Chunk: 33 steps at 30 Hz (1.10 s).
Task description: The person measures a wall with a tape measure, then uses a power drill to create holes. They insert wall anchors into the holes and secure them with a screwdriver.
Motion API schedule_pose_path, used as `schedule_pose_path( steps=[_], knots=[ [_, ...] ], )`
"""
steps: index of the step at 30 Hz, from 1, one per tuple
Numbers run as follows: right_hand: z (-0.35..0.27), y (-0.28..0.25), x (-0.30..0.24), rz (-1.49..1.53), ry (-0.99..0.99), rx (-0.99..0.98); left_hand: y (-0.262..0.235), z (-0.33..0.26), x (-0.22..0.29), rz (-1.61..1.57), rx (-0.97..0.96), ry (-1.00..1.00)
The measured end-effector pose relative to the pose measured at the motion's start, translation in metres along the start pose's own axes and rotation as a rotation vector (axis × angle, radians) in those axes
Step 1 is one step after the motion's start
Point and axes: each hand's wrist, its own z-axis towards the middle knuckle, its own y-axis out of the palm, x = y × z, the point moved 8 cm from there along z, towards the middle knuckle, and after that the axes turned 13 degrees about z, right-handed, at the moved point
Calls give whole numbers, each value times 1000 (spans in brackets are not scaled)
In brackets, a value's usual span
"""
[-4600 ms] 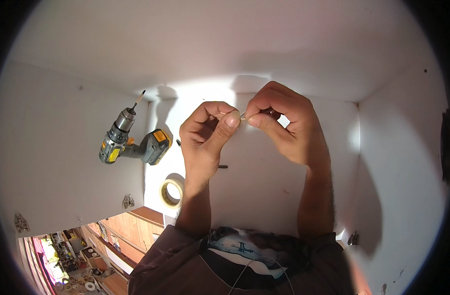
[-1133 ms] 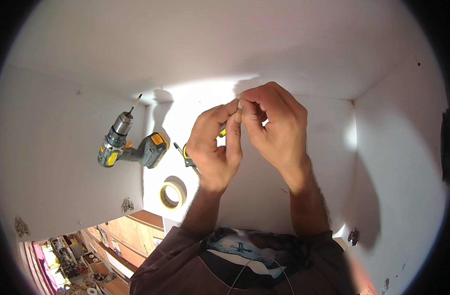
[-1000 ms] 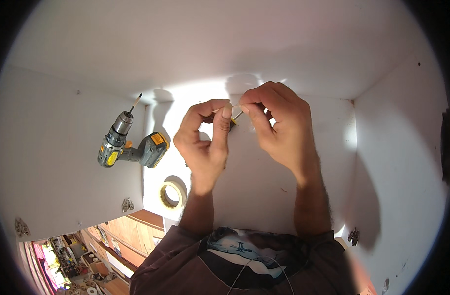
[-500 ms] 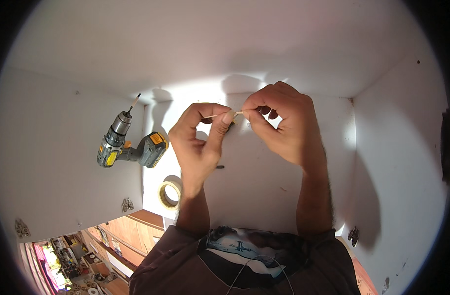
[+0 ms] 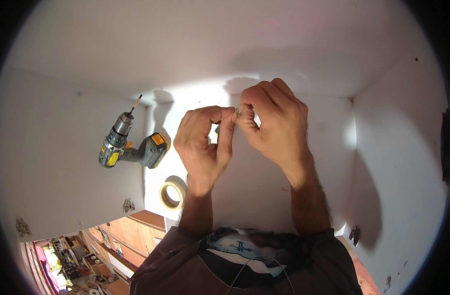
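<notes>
White panels (image 5: pixel 53 147) left, right and ahead of me, like the inside of a cabinet, with a bright patch of light hitting the far edge. Smack in the middle is a thin pale sliver (image 5: pixel 238 109), held up between both hands; too small to say what it's made of. Left hand (image 5: pixel 203 140) has it pinched between thumb and index finger, and the fingers of my right hand (image 5: pixel 279 125) are pinching it too, tips so close that the two hands practically meet. Behind my left hand is some small dark thing (image 5: pixel 217 130), mostly hidden, so no idea what it is. Just beside my left forearm there's a roll of cream tape (image 5: pixel 163 195). Further left is a grey cordless drill (image 5: pixel 113 147) with yellow patches, a slim bit (image 5: pixel 136 103) in the chuck pointing away from me. Two metal hinges (image 5: pixel 129 205) sit on the left panel. Bottom left, past that, it's all workshop-looking clutter (image 5: pixel 87 265).
</notes>
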Motion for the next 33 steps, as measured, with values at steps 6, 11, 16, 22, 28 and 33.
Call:
schedule_pose_path(
  steps=[6, 11, 16, 22, 28, 33],
  knots=[
    [-4, 7, 24, 586, 299, -94, 6, -8, -26, -376, -63, -336],
    [-5, 12, 26, 683, 402, -4, 9, -18, -28, -459, -18, -450],
    [-10, 16, -7, 38, 90, 121, -9, -12, -12, 8, 126, -136],
    [-13, 21, 35, 288, 388, -187, -23, -13, -25, -150, 155, -268],
    [-48, 46, 16, 513, 327, -749, -6, -13, -34, -605, 50, -562],
    [6, -15, -5, 447, 160, 3, -8, -12, -27, -290, 45, -325]
  ],
)
